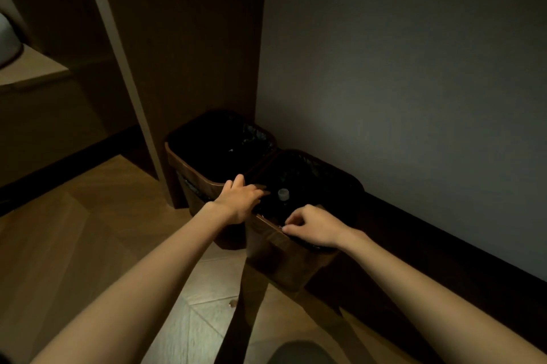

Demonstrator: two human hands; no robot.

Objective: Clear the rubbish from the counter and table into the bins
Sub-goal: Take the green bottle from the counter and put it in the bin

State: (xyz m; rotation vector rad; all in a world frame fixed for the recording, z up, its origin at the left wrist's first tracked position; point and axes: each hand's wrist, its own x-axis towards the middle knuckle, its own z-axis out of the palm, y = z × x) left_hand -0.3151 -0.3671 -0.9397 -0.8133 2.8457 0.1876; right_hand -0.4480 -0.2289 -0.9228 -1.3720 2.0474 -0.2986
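Two brown bins with black liners stand side by side on the floor against the wall. The near bin (281,260) holds a bottle with a white cap (283,193), its body lost in the dark. My left hand (239,200) lies on that bin's left rim corner, thumb raised and fingers spread over the edge. My right hand (313,227) is at the front rim, fingers curled and pinching the black liner (319,174) edge. The far bin (195,174) looks dark inside; I cannot tell its contents.
A small scrap (233,303) lies on the wooden floor in front of the bins. A pale upright panel (130,82) stands left of the far bin. A shelf (32,67) with a white object (7,40) is at far left. A dark skirting (444,251) runs along the grey wall.
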